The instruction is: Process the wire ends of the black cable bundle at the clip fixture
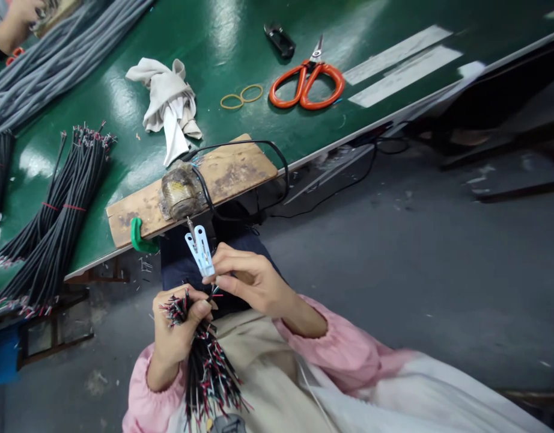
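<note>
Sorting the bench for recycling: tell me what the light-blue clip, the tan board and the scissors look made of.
Light-blue clip: probably smooth moulded plastic, judging by its even colour and slotted arms.
Tan board: seemingly bare wood, matte, from its mottled, stained surface.
Scissors: blades likely metal, given their silvery glint; glossy orange handles, perhaps plastic or coated metal.

A workshop, shown by tied bundles of black cable (76, 201), orange-handled scissors (309, 64) and a green workbench (241, 51).

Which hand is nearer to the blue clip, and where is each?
Right. The right hand is at the lower end of the blue clip; the left hand is below it, holding cables.
</note>
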Motion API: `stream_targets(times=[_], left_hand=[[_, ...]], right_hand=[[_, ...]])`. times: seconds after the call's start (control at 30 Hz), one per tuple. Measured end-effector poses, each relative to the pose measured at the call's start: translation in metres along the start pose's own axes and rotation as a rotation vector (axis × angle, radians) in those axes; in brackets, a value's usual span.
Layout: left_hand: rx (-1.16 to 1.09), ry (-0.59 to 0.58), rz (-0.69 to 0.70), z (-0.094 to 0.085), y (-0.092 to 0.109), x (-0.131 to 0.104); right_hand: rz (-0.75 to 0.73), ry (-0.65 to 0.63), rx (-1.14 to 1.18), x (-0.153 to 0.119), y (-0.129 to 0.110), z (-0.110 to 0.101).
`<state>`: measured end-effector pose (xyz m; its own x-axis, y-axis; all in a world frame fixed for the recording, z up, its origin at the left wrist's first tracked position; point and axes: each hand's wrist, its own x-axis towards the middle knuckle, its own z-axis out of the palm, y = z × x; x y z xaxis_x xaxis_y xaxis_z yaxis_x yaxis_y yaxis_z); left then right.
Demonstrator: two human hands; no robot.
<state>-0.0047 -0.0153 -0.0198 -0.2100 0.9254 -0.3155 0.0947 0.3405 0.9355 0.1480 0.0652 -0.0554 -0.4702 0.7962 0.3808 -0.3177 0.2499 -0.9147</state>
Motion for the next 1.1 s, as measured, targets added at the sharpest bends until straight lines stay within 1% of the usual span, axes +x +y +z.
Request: stream_targets(times=[0.13,0.3,0.37,0.43,0.53,0.63,0.73,0.83,0.93,1.03,1.1], left_hand=[[-0.049,-0.009,-0.039,0.001,-0.001,-0.001],[-0.076,-0.023,-0.028,0.003,0.001,0.000],[-0.089,-0.029,-0.010,0.003,0.001,0.001],[-0.090,-0.014,0.014,0.002,-0.001,0.002],[-0.068,0.030,0.040,0.001,-0.003,0.002],[-0.012,0.090,0.090,0.003,-0.003,0.003],[0.034,0.138,0.143,0.005,-0.002,0.003],[0.033,0.160,0.170,0.008,-0.003,0.002],[0.028,0.175,0.177,0.009,-0.005,0.001],[0.036,0.187,0.185,0.009,-0.004,0.001],[0.044,0.181,0.181,0.008,-0.002,0.000]], right_hand=[[0.039,0.016,0.106,-0.002,0.003,0.007],[0.212,-0.003,0.341,-0.007,0.000,0.014],[0.230,0.020,0.364,-0.008,0.000,0.016],[0.170,0.128,0.264,-0.010,0.000,0.019],[-0.020,0.315,-0.019,-0.013,-0.002,0.022],[-0.147,0.390,-0.264,-0.018,-0.005,0.027],[-0.229,0.429,-0.434,-0.024,-0.007,0.032],[-0.273,0.426,-0.525,-0.029,-0.005,0.037],[-0.262,0.405,-0.532,-0.034,-0.004,0.040],[-0.245,0.406,-0.476,-0.036,-0.006,0.041],[-0.263,0.405,-0.422,-0.036,-0.007,0.040]])
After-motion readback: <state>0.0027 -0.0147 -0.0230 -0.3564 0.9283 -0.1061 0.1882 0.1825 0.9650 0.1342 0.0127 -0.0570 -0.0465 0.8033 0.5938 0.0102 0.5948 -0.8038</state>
